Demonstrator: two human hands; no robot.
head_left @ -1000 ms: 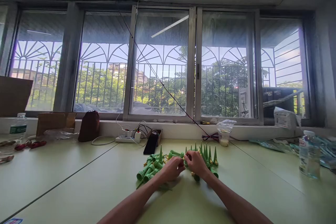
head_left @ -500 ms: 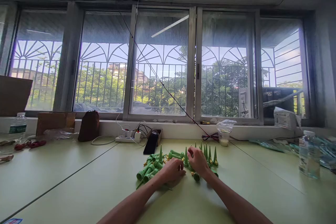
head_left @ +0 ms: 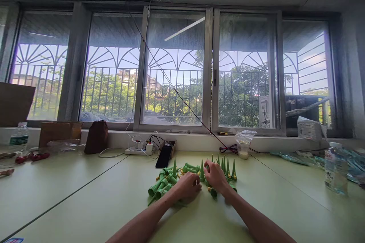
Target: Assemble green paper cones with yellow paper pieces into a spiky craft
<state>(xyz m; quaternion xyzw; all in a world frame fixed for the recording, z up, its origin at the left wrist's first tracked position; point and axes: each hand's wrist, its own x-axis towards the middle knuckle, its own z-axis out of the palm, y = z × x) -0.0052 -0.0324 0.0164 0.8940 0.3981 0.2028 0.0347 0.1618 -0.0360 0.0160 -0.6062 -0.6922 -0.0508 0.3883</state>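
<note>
The left hand (head_left: pixel 186 186) and right hand (head_left: pixel 214 174) curl near an upright green conical spike (head_left: pixel 202 172); I can't tell their grip.

Workroom or office, we can't tell which: we see a broad pale-green seamed desk (head_left: pixel 94 201), a white plastic power strip (head_left: pixel 131 152) with plugged-in cables, a batch of green plastic cone-tipped pieces (head_left: pixel 163 184), and grey metal-framed sliding windows (head_left: pixel 209 68) with dark metal security bars (head_left: pixel 117 62) outside.
</note>
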